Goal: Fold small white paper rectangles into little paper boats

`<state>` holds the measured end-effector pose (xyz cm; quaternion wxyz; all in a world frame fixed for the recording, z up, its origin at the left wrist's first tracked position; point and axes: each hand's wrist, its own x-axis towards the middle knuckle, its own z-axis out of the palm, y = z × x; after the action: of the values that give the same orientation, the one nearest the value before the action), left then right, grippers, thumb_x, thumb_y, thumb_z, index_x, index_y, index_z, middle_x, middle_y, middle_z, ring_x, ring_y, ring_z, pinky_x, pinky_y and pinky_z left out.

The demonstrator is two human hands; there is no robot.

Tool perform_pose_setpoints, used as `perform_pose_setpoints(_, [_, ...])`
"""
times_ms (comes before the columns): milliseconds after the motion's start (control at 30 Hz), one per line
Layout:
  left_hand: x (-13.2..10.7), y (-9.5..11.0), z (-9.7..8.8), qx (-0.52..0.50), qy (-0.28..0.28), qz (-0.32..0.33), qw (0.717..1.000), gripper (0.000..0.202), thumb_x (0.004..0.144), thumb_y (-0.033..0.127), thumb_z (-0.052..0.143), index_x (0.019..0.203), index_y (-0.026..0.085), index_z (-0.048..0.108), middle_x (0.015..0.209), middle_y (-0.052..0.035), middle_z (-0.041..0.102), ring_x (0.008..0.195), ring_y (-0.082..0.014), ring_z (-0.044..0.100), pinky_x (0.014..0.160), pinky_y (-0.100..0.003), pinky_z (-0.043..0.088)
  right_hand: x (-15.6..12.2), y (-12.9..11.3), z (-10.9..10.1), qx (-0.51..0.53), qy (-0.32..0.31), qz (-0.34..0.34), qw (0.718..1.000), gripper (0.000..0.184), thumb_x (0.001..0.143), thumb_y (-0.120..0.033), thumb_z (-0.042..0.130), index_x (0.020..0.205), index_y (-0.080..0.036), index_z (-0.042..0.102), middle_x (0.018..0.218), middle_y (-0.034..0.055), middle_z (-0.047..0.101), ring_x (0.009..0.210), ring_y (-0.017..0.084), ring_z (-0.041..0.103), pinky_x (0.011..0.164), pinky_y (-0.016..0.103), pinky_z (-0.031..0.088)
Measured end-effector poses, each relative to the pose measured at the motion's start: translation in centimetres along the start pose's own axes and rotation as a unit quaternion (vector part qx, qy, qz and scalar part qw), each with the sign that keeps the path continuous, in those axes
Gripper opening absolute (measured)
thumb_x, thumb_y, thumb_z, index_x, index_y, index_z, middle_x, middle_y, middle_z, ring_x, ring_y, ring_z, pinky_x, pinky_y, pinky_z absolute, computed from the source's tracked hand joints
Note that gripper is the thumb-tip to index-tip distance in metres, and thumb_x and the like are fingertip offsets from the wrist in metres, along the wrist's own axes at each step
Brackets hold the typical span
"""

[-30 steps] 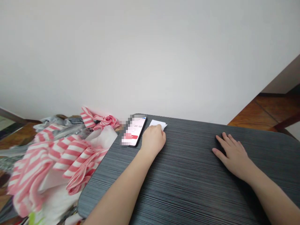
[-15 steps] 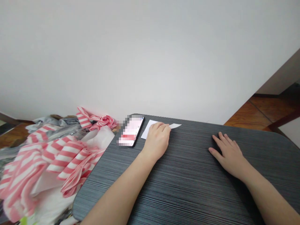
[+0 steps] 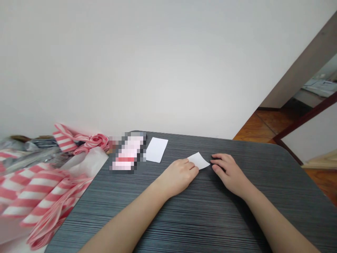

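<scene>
A small white paper piece (image 3: 199,160) lies on the dark striped table (image 3: 200,218) between my two hands. My left hand (image 3: 181,175) rests knuckles-up with its fingertips on the paper's left edge, fingers curled down onto it. My right hand (image 3: 228,170) lies just right of the paper, fingers bent inward and touching its right corner. A second white card (image 3: 157,149) lies flat farther back, beside a phone (image 3: 128,155) with a lit screen.
A heap of pink-and-white striped cloth and clear plastic bags (image 3: 39,182) crowds the left side, overlapping the table's left edge. A plain white wall stands behind. At the right, wooden floor (image 3: 265,126) and a doorway.
My left hand has slid a white paper piece from beside the phone toward the table's middle. My right hand moved left to meet it. One card stayed by the phone. The view shifted right.
</scene>
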<state>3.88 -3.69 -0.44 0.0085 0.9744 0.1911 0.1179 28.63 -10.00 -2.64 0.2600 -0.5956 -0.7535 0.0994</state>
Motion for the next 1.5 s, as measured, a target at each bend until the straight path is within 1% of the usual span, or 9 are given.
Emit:
perform_pose_setpoints(167, [0.3,0.7,0.1,0.007,0.002,0.014,1.0,0.009,0.094,0.015,0.053,0.092,0.015,0.061,0.091,-0.0055,0.067,0.081,-0.0204,0.062,0.074,-0.033,0.049,0.5,-1.3,0.8,0.055,0.025,0.022,0.998,0.022,0.094,-0.034,0.054,0.09,-0.02,0.071,0.112,0.011,0.067,0.113,0.029,0.056,0.102,0.049,0.041])
perform_pose_setpoints(300, [0.5,1.0,-0.3,-0.015,0.013,0.024,1.0,0.022,0.098,0.031,0.05,0.091,0.015,0.064,0.089,-0.0073,0.068,0.082,-0.0216,0.062,0.075,-0.035,0.049,1.0,-1.4,1.2,0.085,0.041,0.046,0.994,0.016,0.091,-0.027,0.055,0.081,-0.021,0.066,0.103,0.0096,0.068,0.107,0.027,0.059,0.097,0.046,0.044])
perform_pose_setpoints(467, [0.4,0.4,-1.5,-0.089,0.065,-0.043,0.993,0.035,0.095,0.045,0.051,0.095,0.014,0.066,0.1,-0.0117,0.068,0.094,-0.025,0.059,0.085,-0.039,0.048,0.9,-1.1,0.8,0.111,0.05,0.071,0.99,0.014,0.092,-0.025,0.051,0.082,-0.022,0.06,0.104,0.0094,0.068,0.107,0.027,0.059,0.096,0.045,0.044])
perform_pose_setpoints(600, [0.4,-0.8,-1.9,-0.215,0.133,-0.201,0.947,0.033,0.099,0.037,0.043,0.114,0.015,0.063,0.116,-0.012,0.066,0.109,-0.0247,0.059,0.095,-0.04,0.046,0.8,-1.4,0.4,0.141,0.041,0.072,0.987,0.015,0.094,-0.027,0.049,0.084,-0.021,0.058,0.107,0.0096,0.067,0.104,0.025,0.06,0.094,0.042,0.045])
perform_pose_setpoints(733, [0.9,-1.1,-1.9,-0.384,0.07,-0.289,0.874,0.037,0.095,0.039,0.05,0.124,0.018,0.058,0.106,-0.0078,0.072,0.088,-0.0201,0.067,0.075,-0.032,0.051,0.6,-1.6,0.1,0.175,0.025,0.057,0.983,0.016,0.096,-0.029,0.047,0.088,-0.021,0.06,0.106,0.0092,0.066,0.104,0.025,0.061,0.093,0.04,0.046])
perform_pose_setpoints(967, [1.9,0.1,-0.9,-0.442,0.02,-0.287,0.85,0.013,0.086,0.026,0.055,0.084,0.017,0.065,0.079,-0.0038,0.07,0.066,-0.0169,0.062,0.055,-0.025,0.042,0.5,-1.5,-0.3,0.201,0.03,0.072,0.977,0.018,0.097,-0.032,0.048,0.089,-0.021,0.061,0.101,0.0076,0.067,0.095,0.023,0.062,0.088,0.037,0.047])
perform_pose_setpoints(1200, [1.8,0.4,1.2,-0.579,0.081,-0.328,0.742,0.02,0.089,0.034,0.055,0.097,0.017,0.062,0.075,-0.0014,0.066,0.056,-0.0129,0.055,0.049,-0.022,0.041,0.2,-1.7,0.4,0.35,-0.062,0.105,0.929,0.02,0.093,-0.031,0.056,0.11,-0.022,0.056,0.081,0.0011,0.068,0.068,0.017,0.063,0.066,0.03,0.051])
perform_pose_setpoints(1367, [1.4,0.3,1.2,-0.584,0.074,-0.313,0.745,0.022,0.09,0.037,0.054,0.099,0.018,0.061,0.063,0.0032,0.058,0.049,-0.0111,0.05,0.047,-0.021,0.04,0.4,-2.1,0.3,0.35,-0.065,0.114,0.928,0.01,0.093,-0.029,0.055,0.098,-0.021,0.058,0.069,-0.0018,0.064,0.06,0.015,0.061,0.06,0.028,0.049])
perform_pose_setpoints(1500, [1.2,0.2,0.8,-0.59,0.074,-0.297,0.747,0.021,0.091,0.034,0.053,0.1,0.018,0.064,0.061,0.0033,0.057,0.051,-0.0111,0.051,0.049,-0.022,0.042,0.4,-2.1,0.2,0.367,-0.046,0.115,0.922,0.016,0.093,-0.03,0.054,0.105,-0.02,0.06,0.07,-0.0014,0.064,0.058,0.014,0.059,0.057,0.026,0.047])
